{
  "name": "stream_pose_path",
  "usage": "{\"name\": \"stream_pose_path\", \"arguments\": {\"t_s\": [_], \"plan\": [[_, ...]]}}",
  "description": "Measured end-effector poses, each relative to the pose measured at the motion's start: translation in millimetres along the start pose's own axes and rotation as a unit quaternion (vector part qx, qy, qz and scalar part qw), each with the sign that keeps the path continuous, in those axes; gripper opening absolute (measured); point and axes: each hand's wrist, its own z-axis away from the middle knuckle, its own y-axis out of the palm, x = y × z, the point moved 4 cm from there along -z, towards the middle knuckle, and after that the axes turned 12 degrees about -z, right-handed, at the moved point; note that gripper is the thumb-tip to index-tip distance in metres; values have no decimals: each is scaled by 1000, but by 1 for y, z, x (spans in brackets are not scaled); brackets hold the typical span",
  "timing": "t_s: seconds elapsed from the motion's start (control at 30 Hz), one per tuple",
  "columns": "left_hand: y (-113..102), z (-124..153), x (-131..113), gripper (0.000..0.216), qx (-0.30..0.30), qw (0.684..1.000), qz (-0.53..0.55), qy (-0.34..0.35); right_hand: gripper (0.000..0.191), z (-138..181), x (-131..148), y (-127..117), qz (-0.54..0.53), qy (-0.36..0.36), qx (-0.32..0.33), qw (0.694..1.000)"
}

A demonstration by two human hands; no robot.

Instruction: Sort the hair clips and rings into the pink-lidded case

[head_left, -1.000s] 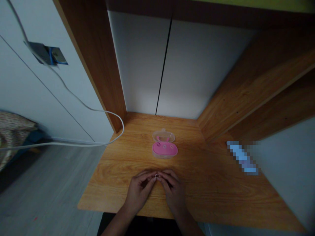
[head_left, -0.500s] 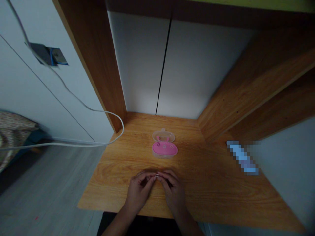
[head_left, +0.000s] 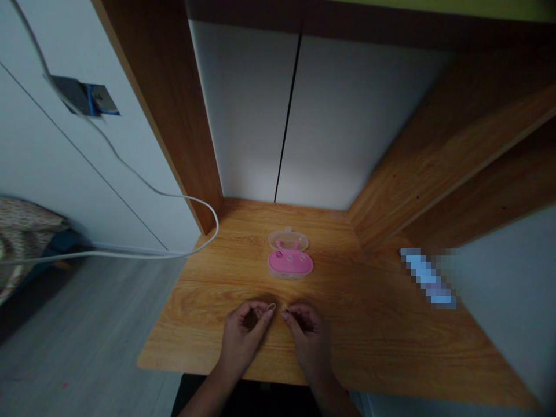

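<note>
My left hand (head_left: 243, 336) rests on the wooden table (head_left: 369, 341) and pinches a small ring (head_left: 271, 306) between thumb and forefinger. A finger's width to its right, my right hand (head_left: 306, 336) pinches a tiny piece that is too small to name. Both hands lie near the table's front edge. Beyond them, in the middle of the table, stands a small pink case (head_left: 290, 263) with its clear lid (head_left: 288, 240) swung open away from me; small rings lie on its pink insert.
A white cable (head_left: 143, 185) hangs from a wall socket (head_left: 82, 95) and loops over the table's back left corner. Wooden panels wall the table at the left and right, with white doors behind. A blurred-out patch (head_left: 428, 278) lies at the right.
My two hands, joined at the fingertips on the small ring before, have drawn slightly apart; the ring now stays with my left hand.
</note>
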Motion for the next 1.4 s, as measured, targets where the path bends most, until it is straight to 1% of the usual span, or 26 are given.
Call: {"name": "stream_pose_path", "arguments": {"t_s": [0.23, 0.47, 0.6, 0.73, 0.87, 0.97, 1.13, 1.4], "plan": [[-1, -2, -5, 18, -10, 1000, -11, 20, 19, -1, 1, -2, -6, -7, -6, 1000], [0, -2, -4, 17, 18, 999, -28, 21, 16, -2, 2, -3, -3, -8, 21, 1000], [1, -2, -6, 16, 34, 998, -40, 47, 17, -4, 6, -1, 6, -13, 34, 999], [0, -3, -10, 15, 41, 995, -68, 68, 14, -4, 10, 3, 12, -19, 52, 998], [0, -4, -13, 15, 34, 995, -62, 73, 12, -4, 9, 5, 16, -19, 72, 997], [0, -3, -11, 15, 40, 995, -57, 67, 12, -3, 6, 5, 17, -16, 81, 996], [2, -2, -6, 17, 44, 995, -58, 62, 13, -4, 3, 5, 26, -17, 82, 996], [-1, -3, -12, 17, 51, 995, -40, 79, 12, -2, 6, 6, 43, -31, 86, 995]]}}
